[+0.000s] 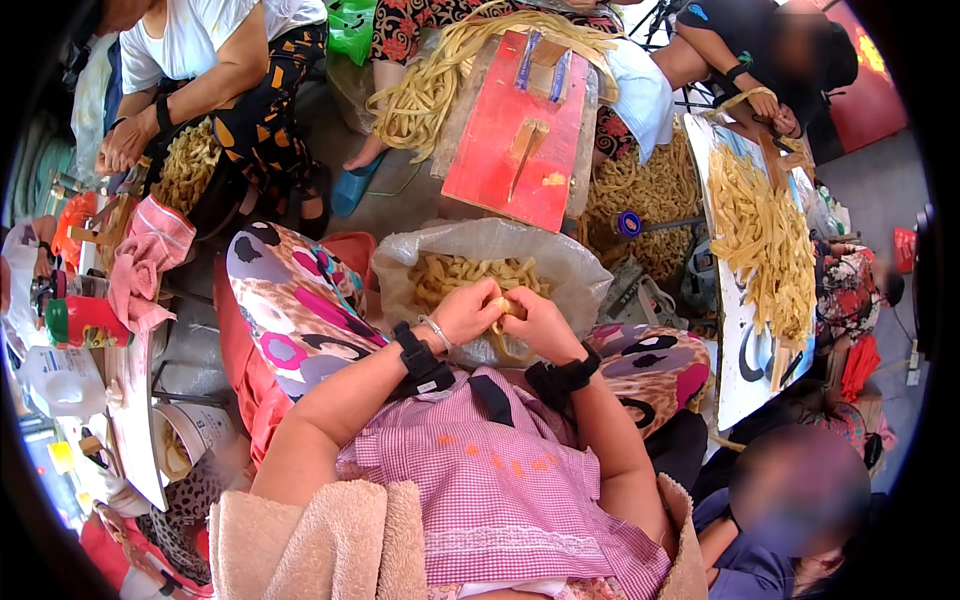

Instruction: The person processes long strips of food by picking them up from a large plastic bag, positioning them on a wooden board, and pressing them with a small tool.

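My left hand and my right hand meet above my lap, fingertips pinched together. Between them they grip a pale yellow, soft-looking strip, and its lower end hangs down beneath the fingers. What the strip is made of I cannot tell. Just under the hands sits a container lined with a translucent plastic bag, which holds a heap of short yellow pieces. My hands cover part of that heap.
Ahead stands a red board with wooden blocks, beside long draped yellow strips. A white board at right carries more strips. At left are a pink towel and a plastic jug. Several people sit close around.
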Motion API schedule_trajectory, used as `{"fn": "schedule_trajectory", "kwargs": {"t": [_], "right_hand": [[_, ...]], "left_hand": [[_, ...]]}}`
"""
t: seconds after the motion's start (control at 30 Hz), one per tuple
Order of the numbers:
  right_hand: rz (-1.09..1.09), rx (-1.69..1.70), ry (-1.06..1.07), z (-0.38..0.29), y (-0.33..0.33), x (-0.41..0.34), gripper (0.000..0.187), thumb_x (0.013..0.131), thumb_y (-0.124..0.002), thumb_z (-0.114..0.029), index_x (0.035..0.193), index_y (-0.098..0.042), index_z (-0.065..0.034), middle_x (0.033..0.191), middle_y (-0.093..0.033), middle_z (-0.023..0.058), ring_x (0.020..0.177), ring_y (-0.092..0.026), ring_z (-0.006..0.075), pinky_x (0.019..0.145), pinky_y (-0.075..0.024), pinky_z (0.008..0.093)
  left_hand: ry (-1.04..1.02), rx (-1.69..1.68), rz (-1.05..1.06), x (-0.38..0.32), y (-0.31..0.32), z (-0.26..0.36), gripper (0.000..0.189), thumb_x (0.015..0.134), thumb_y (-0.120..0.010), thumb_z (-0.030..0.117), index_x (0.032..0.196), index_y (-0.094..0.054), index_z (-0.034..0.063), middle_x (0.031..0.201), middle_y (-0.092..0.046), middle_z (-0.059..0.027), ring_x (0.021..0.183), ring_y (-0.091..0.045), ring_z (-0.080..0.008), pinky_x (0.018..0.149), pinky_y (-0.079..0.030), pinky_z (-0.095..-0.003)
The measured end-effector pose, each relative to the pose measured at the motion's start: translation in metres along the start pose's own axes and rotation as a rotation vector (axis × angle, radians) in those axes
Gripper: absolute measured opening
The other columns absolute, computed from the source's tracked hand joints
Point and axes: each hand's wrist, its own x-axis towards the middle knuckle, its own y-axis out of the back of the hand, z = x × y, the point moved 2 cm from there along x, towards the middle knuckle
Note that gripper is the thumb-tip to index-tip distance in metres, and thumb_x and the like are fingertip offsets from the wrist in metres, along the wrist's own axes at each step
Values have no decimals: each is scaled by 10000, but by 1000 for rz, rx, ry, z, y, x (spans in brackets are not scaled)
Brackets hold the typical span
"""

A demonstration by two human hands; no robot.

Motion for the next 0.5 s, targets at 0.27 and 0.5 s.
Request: {"fn": "schedule_trajectory", "kwargs": {"t": [0.27, 0.5], "right_hand": [[-113, 298, -139, 2, 8, -1, 213, 904, -541, -126, 1056, -614, 2, 1095, -550, 72, 831, -586, 139, 681, -497, 257], [-383, 873, -278, -15, 19, -9, 300, 940, -523, -179, 1191, -563, -18, 1017, -566, -2, 767, -557, 86, 681, -512, 240]], "left_hand": [[-45, -22, 32, 1, 12, 10, 96, 823, -599, 96, 873, -553, 29, 746, -575, -49, 673, -555, -124, 611, -463, -281], [-324, 224, 139, -5, 16, 38, 130, 838, -587, 153, 839, -567, 25, 788, -582, -124, 727, -585, -315, 642, -473, -359]]}}
